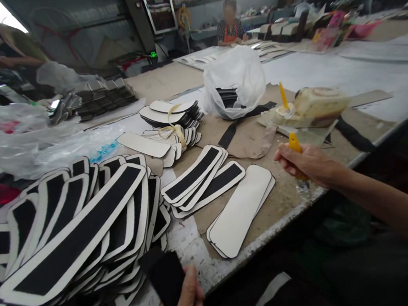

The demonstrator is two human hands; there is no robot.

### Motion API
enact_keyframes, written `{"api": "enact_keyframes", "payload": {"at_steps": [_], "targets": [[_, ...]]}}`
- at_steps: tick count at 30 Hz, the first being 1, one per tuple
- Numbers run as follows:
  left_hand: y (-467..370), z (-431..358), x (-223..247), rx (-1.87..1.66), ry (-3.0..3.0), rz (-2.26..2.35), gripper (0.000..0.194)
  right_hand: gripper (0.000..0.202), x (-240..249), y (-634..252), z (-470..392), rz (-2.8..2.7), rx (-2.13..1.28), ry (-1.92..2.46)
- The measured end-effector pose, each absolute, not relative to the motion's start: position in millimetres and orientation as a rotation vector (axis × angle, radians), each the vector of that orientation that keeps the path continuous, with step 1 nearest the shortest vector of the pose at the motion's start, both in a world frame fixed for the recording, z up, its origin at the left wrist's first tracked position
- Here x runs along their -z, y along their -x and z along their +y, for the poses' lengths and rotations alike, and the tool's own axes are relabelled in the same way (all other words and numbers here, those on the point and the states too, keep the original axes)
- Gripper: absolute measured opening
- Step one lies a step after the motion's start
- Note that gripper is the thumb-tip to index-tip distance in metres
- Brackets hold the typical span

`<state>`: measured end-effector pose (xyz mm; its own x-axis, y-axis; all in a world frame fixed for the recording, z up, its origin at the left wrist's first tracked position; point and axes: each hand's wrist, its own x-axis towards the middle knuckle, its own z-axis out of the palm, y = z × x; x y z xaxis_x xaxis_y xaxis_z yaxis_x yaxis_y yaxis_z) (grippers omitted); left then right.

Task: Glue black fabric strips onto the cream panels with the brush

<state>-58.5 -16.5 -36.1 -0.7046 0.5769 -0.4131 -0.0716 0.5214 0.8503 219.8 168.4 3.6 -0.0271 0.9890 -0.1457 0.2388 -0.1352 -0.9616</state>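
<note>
Clasping black strips [167, 277] in a curled left hand [182, 302], pointing them toward eleven o'clock; clenching a yellow tool [294, 143] in the right hand [313, 161], handle toward twelve.

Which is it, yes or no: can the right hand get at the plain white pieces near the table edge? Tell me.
Probably yes: the white pieces lie uncovered near the right hand, with nothing standing between, though it is holding a yellow tool.
</note>
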Motion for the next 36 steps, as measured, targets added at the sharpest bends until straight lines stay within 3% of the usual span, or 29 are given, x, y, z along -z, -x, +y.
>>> {"api": "enact_keyframes", "payload": {"at_steps": [4,7,11,18,25,36], "targets": [[33,0,44,-1.056,-0.375,1.921,0.056,0.044,6,-230,172,-1.881,-0.893,1.695],[26,7,48,-1.007,-0.419,1.925,0.046,0.043,9,-231,174,-2.078,-0.654,1.689],[24,12,52,-1.025,-0.440,1.858,0.036,0.047,1,-220,167,-1.830,-0.908,1.569],[28,18,53,-1.017,-0.381,1.708,0.038,0.050,-9,-170,134,-1.552,-1.174,1.352],[32,18,58,-0.986,-0.408,1.634,0.039,0.032,14,-130,114,-1.584,-1.552,1.265],[29,17,58,-1.037,-0.351,1.640,0.034,0.021,25,-169,126,-1.894,-0.785,1.469]]}}
